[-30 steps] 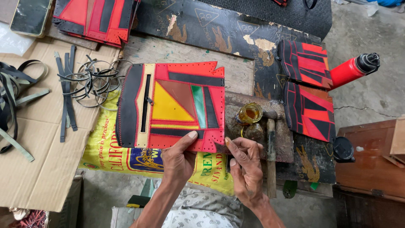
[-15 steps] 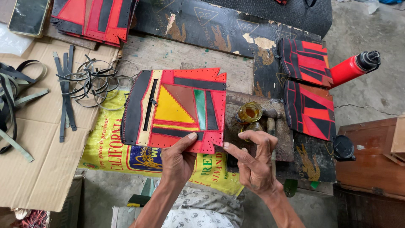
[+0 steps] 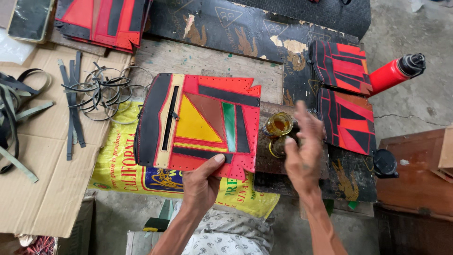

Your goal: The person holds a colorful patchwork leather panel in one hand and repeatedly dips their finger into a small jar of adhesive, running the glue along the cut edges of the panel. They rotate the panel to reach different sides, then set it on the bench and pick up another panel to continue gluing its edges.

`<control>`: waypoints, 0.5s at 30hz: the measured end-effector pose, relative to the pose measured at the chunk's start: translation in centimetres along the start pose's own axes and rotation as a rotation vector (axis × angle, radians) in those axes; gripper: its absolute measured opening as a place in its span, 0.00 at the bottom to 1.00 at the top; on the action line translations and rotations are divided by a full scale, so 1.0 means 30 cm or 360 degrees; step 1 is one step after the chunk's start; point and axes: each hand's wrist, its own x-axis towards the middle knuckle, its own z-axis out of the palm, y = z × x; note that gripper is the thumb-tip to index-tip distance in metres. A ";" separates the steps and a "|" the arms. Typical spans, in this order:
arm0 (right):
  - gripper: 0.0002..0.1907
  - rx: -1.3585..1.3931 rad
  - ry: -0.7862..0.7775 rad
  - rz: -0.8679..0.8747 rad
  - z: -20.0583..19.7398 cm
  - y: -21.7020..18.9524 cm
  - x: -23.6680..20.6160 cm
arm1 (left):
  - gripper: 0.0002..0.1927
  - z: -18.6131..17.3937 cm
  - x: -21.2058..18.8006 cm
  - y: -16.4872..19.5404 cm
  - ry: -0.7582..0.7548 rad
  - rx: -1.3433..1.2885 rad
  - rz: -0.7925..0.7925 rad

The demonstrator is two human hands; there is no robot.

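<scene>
My left hand [image 3: 202, 182] grips the near edge of a patchwork leather panel [image 3: 198, 125], thumb on top. The panel is red, black, yellow and green, with a zip slot along its left side and punched holes around the border. It lies flat on the workbench. My right hand [image 3: 302, 153] hovers empty, fingers spread, just right of the panel. It is above two small glass jars [image 3: 277, 125] of amber liquid.
Two more red-and-black panels [image 3: 347, 94] lie at right beside a red bottle [image 3: 394, 72]. A stack of panels [image 3: 104, 21] sits at top left. Metal rings and dark straps [image 3: 94, 92] rest on cardboard [image 3: 42, 179]. A yellow printed sack [image 3: 127, 170] hangs off the bench front.
My right hand let go of the panel's near corner and rose to the right, over the jars. The panel shifted slightly under my left hand.
</scene>
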 end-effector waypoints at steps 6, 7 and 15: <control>0.48 0.1151 0.0173 0.0368 0.135 -0.083 -0.185 | 0.17 0.013 0.043 -0.038 0.0067 0.0140 0.0250; 0.48 0.1267 0.0157 0.0417 0.164 -0.092 -0.204 | 0.18 0.016 0.048 -0.048 0.0081 0.0156 0.0301; 0.47 0.1736 0.0421 0.0765 0.273 -0.161 -0.147 | 0.19 -0.054 0.069 -0.166 0.0049 0.0309 0.0514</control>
